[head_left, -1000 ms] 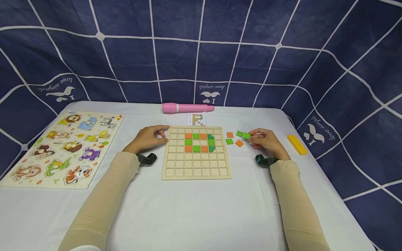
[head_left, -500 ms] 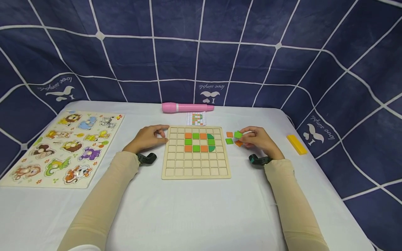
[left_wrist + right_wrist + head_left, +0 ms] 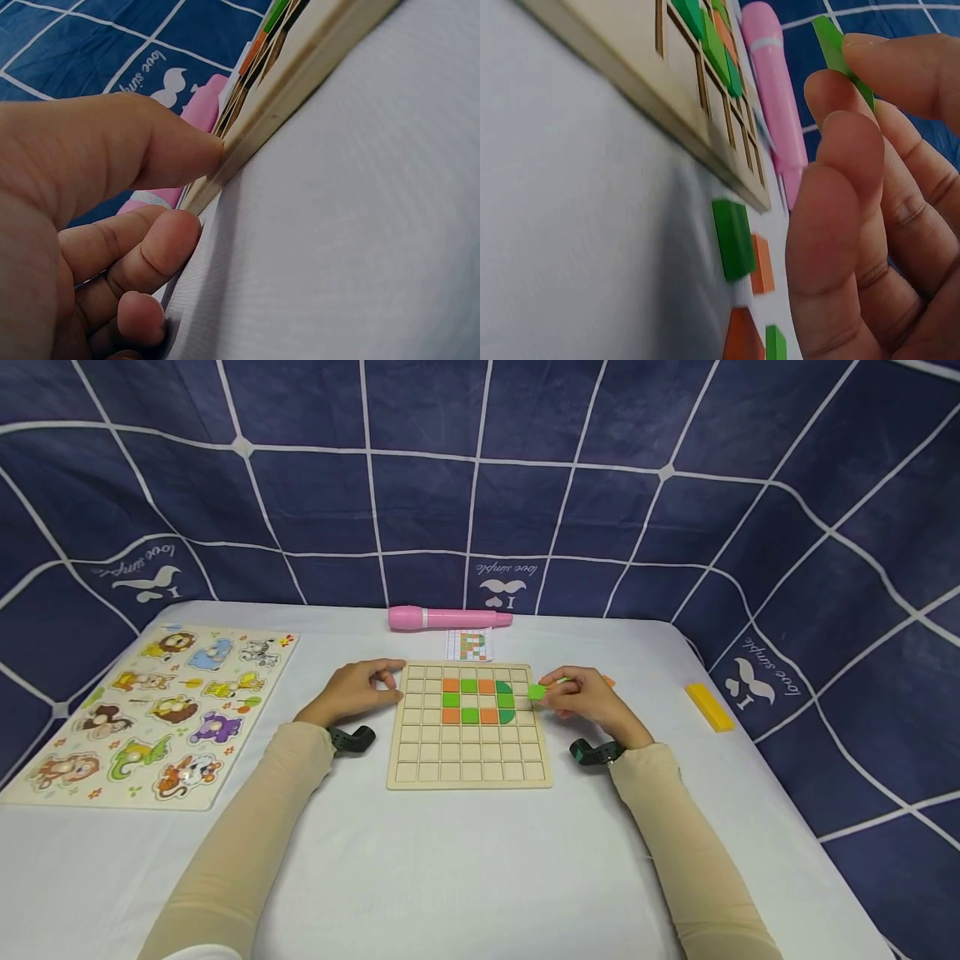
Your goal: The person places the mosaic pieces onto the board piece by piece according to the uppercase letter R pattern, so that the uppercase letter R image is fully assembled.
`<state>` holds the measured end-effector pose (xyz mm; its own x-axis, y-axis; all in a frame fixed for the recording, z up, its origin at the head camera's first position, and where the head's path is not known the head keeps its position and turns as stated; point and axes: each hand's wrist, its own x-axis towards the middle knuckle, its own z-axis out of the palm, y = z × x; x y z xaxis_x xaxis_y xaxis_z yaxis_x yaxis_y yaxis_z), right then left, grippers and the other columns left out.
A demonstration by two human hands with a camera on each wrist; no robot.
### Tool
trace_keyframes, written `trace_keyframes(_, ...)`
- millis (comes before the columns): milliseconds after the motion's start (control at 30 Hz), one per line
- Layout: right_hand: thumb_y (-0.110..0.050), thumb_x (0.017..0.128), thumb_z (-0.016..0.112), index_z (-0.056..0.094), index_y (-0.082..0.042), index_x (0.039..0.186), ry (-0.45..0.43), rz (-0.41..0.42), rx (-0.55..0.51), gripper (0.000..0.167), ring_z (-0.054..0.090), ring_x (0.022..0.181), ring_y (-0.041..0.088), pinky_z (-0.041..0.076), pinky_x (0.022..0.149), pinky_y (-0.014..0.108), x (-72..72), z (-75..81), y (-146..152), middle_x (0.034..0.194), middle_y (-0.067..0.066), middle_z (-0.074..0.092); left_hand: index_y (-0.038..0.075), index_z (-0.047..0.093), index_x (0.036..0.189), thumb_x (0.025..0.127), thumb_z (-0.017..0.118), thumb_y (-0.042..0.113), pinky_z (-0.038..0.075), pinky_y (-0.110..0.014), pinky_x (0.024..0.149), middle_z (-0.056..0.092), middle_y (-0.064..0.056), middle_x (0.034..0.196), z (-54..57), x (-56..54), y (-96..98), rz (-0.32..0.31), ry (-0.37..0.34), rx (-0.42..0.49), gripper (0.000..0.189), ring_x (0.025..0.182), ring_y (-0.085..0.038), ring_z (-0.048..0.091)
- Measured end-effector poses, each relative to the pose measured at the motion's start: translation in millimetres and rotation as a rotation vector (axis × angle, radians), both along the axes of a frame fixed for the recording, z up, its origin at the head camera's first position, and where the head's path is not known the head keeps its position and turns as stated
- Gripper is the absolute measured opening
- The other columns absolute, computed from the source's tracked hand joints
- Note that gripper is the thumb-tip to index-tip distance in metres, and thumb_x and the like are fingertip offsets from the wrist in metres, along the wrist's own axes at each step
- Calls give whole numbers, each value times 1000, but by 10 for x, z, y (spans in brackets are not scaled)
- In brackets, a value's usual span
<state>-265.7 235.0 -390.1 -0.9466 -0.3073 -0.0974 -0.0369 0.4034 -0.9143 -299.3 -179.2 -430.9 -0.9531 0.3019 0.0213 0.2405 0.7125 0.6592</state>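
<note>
The right hand (image 3: 588,693) has a green tile (image 3: 536,692) pinched at its fingertips, the gap between them no wider than the tile is thick. In the head view that tile overlaps the right rim of the wooden grid board (image 3: 468,756), which spreads to the left of the pinch; in the right wrist view the tile is raised, apart from the board. Left of this grip, on the board, orange and green squares and two rounded teal pieces form a ring (image 3: 468,716). Below the grip, on the white table (image 3: 465,860), lie loose tiles, among them a darker green tile (image 3: 735,238) with an orange tile (image 3: 762,264) just beside it; the head view mostly hides them behind the hand. At the board's far left corner the left hand (image 3: 352,689) rests with fingers loosely bent and thumb against the edge, thumb and forefinger well apart. Beyond both hands and between them are a small pattern card (image 3: 471,645) and a pink stick (image 3: 446,618). A yellow bar (image 3: 710,707) lies to the right of the pinch, and an animal puzzle (image 3: 150,714) to the left of the left hand
</note>
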Motion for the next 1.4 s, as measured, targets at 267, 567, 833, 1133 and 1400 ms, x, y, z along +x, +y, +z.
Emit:
trace_keyframes(267, 3, 92, 74, 66, 12, 128, 28, 67, -21, 37, 65, 72, 12, 55, 69, 25, 75, 26, -200, 92, 3, 79, 7, 63, 152, 92, 79, 26, 37, -37, 78, 71, -4, 105, -23, -21, -29, -11, 13, 1, 64, 80, -20, 50)
trace_keyframes(567, 1, 93, 77, 68, 10, 126, 11, 133, 7, 35, 66, 73, 13, 55, 69, 28, 179, 51, -414, 90, 4, 80, 7, 63, 152, 92, 78, 27, 37, -37, 78, 71, -3, 104, -34, -25, -6, -13, 10, 2, 65, 81, -20, 50)
trace_keyframes(833, 0, 92, 80, 70, 8, 120, 18, 185, 64, 31, 60, 67, 14, 50, 65, 27, 212, 81, -610, 87, 11, 80, 7, 63, 152, 92, 78, 25, 37, -37, 79, 71, -3, 105, -28, -17, -12, -6, 13, -7, 65, 83, -20, 50)
trace_keyframes(1133, -4, 91, 82, 74, 2, 115, 7, 234, 149, 26, 58, 64, 12, 47, 64, 28, 205, 63, -862, 84, 4, 79, 8, 63, 152, 92, 78, 26, 37, -37, 79, 71, -3, 106, -45, -15, -20, -3, 7, -6, 65, 84, -20, 50)
trace_keyframes(1400, -8, 88, 85, 76, -3, 108, 69, 278, 237, 22, 58, 64, 9, 46, 65, 26, 199, 47, -1074, 80, 1, 77, 7, 62, 152, 92, 77, 28, 37, -36, 77, 71, -3, 105, -28, -18, -16, -6, 10, -7, 65, 82, -19, 50)
